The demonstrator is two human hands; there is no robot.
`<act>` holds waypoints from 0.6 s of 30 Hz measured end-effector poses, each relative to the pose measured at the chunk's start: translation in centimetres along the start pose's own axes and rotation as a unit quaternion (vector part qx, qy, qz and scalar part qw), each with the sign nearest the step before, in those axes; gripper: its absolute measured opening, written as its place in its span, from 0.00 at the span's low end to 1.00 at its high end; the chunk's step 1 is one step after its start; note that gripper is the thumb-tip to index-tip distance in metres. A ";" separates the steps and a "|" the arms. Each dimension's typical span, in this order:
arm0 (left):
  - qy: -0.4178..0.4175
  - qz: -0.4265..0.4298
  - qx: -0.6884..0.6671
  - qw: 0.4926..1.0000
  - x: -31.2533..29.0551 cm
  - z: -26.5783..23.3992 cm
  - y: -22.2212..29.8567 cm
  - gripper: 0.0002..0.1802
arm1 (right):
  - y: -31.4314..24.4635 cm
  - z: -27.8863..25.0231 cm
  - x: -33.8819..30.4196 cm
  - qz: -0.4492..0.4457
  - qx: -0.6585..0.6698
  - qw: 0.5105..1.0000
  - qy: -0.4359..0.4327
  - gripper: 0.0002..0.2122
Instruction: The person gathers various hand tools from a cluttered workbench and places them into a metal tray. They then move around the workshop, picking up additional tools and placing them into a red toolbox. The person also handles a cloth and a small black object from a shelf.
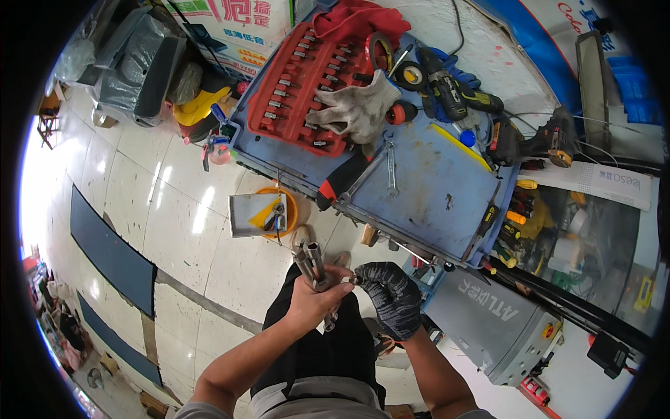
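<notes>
Steadiness probably explains the bare left hand (314, 299) clamping a silver, branching metal socket wrench (316, 258) above black cloth trousers (314, 359), near the blue tabletop (422, 213); the grey-knit-gloved right hand (393, 295) has its grip pinched on a small round metal piece (356, 280).

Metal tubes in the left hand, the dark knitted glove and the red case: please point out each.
Metal tubes (317, 262), head view: side of one tube.
Dark knitted glove (392, 297), head view: its back.
Red case (306, 84), head view: bare middle.

Pale tiled floor (209, 167), glossy with light; dark panels (115, 248) lying flat.
</notes>
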State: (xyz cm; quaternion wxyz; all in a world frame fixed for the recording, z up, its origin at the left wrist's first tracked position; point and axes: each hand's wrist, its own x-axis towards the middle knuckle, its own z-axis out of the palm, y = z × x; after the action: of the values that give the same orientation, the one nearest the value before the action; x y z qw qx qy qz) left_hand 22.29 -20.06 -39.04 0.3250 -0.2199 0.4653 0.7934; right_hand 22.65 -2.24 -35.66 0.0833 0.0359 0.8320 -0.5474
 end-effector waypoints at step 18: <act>0.033 0.020 0.059 0.997 0.5 0.2 -0.3 0.14 | 1.2 2.1 0.0 0.174 0.210 0.961 0.035 0.10</act>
State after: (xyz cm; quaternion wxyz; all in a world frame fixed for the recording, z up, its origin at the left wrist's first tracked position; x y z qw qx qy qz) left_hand 22.15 -19.60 -39.44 0.3059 -0.2171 0.5265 0.7629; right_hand 23.06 -3.72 -37.60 0.1389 0.2158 0.6814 -0.6855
